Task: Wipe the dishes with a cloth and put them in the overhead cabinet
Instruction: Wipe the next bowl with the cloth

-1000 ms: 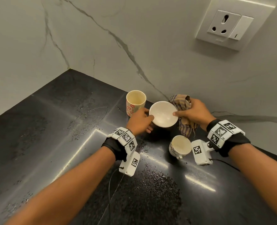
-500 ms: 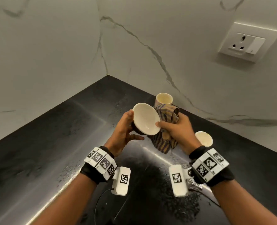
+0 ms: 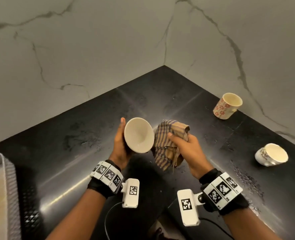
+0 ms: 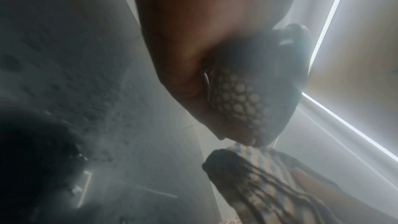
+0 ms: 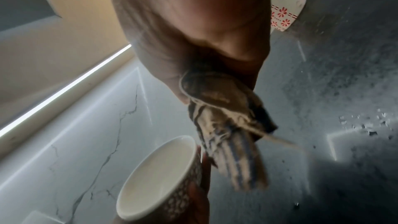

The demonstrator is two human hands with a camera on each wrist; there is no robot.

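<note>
Three dishes in view, none yet in the cabinet: bowl (image 3: 139, 135) tilted in the air over the middle of the bench (image 3: 74, 144), cupped from beneath by left hand (image 3: 120, 144) with thumb up along its rim; cloth (image 3: 169, 144) bunched in closed right hand (image 3: 186, 146), just beside the bowl, wiping apparently only starting. Two cups (image 3: 227, 106) (image 3: 271, 154) untouched near the right back edge. Compared with half a second ago, bowl and cloth drawn nearer the front edge, cloth no longer overlapping the rim.

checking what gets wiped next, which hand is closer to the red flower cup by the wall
Right. The right hand, gripping the cloth, is nearer the red flower cup, which stands beyond it on the right. The left hand holds the bowl farther left.
</note>
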